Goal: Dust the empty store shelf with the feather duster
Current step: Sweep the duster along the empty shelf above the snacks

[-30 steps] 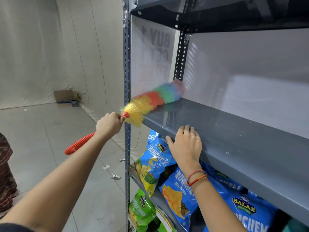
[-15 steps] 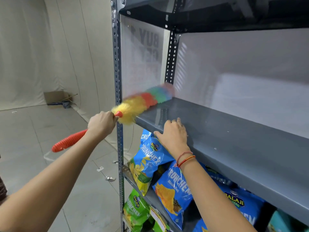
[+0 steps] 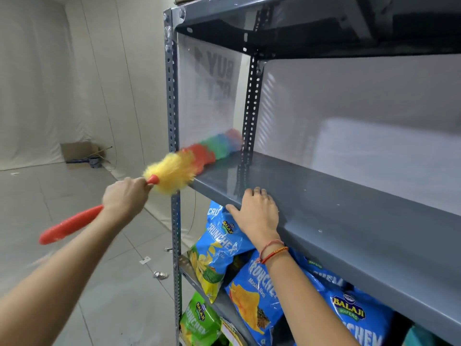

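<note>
A rainbow feather duster (image 3: 192, 158) lies along the left end of the empty grey shelf (image 3: 349, 211), its blurred tip near the rear upright. My left hand (image 3: 124, 198) grips its red ribbed handle, which sticks out down to the left. My right hand (image 3: 257, 213) rests flat on the shelf's front edge, fingers spread, holding nothing. A red thread band circles that wrist.
Blue and green snack bags (image 3: 224, 248) fill the shelves below. A perforated steel upright (image 3: 172, 96) stands at the left front corner, another shelf (image 3: 311, 28) overhead. A cardboard box (image 3: 77, 151) and small scraps (image 3: 159, 274) lie on the tiled floor.
The duster has swept back and forth at the shelf's left end. My right hand slid left along the front edge. The view shifted sideways.
</note>
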Demonstrator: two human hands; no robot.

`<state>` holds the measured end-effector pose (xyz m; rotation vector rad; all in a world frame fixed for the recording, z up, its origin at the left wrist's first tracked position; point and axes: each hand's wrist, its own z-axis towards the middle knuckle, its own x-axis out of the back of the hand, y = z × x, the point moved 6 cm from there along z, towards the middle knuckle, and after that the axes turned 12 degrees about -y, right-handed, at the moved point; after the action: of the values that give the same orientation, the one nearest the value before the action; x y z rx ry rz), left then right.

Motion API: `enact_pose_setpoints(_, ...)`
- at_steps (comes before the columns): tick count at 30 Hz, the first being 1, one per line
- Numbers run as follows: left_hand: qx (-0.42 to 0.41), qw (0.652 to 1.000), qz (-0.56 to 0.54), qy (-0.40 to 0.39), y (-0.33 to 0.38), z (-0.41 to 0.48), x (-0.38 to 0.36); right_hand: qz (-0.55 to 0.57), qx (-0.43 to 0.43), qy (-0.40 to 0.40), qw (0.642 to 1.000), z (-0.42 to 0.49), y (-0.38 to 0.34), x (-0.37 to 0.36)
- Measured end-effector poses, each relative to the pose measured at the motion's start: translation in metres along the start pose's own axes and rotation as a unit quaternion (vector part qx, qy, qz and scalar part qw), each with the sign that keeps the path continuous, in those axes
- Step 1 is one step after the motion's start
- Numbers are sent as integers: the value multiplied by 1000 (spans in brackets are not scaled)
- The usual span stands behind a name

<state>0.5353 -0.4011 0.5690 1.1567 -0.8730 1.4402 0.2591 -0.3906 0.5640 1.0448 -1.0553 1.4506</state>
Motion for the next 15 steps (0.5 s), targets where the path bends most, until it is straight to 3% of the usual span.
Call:
enact_pose_setpoints(8, 104, 994, -13, -26, 42, -7, 3, -11, -2, 22, 1000, -1, 0, -1)
enact_pose_setpoints(15, -43, 992, -112, -46, 57, -17, -3, -22, -1, 14, 1000, -1, 1, -2)
